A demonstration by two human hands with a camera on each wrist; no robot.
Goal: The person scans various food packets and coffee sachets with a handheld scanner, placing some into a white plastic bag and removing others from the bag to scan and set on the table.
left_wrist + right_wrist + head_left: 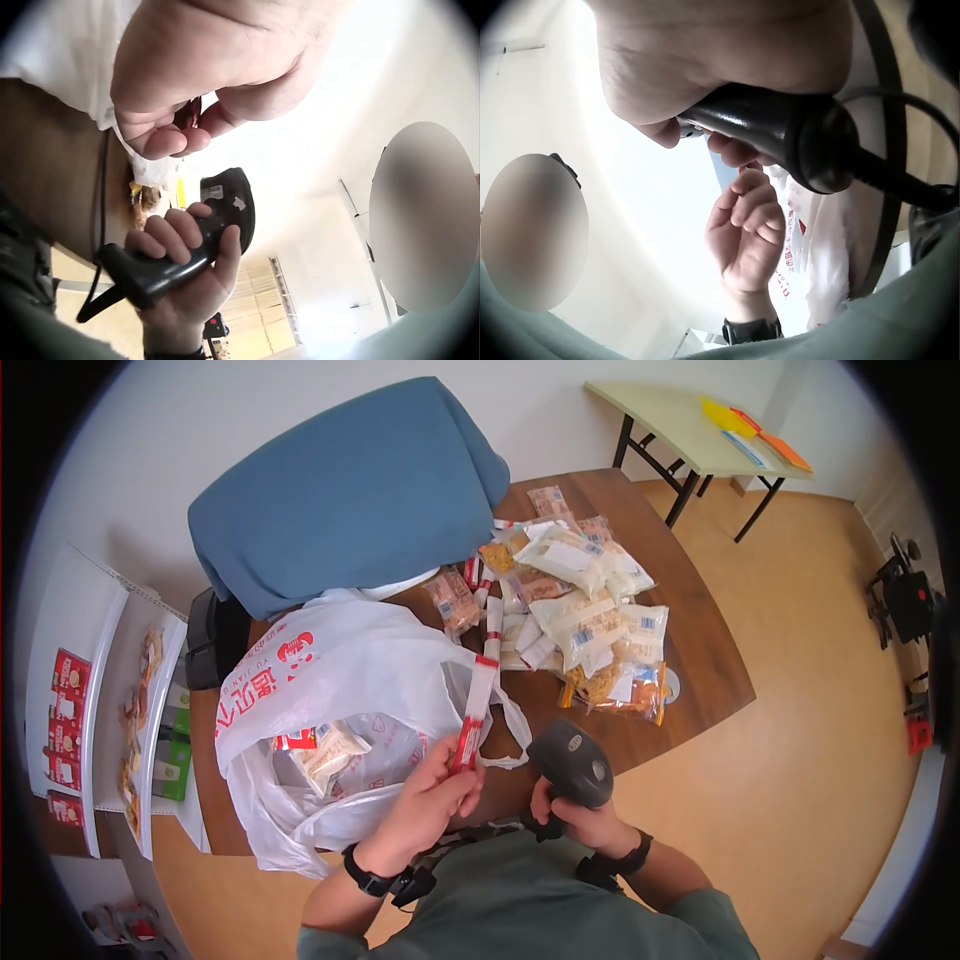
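Observation:
My left hand (432, 802) pinches the lower end of a slim red-and-white stick sachet (479, 705), which points up and away over the table. A black handheld barcode scanner (572, 762) is gripped by my right hand (590, 825), its head close to the right of the sachet. In the right wrist view, the fingers wrap the scanner's handle (761, 127) and a cable runs from its end. Left of the sachet, a white plastic bag (340, 625) with red print lies with its mouth facing me. Inside it are a few wrapped snacks (332, 756).
Bagged snacks (590, 625) are heaped on the wooden table (705, 660), with more stick sachets (494, 618) beside them. A blue cloth (340, 490) covers something boxy at the back. Shelves (105, 690) with red boxes stand at left, a folding table (680, 430) at far right.

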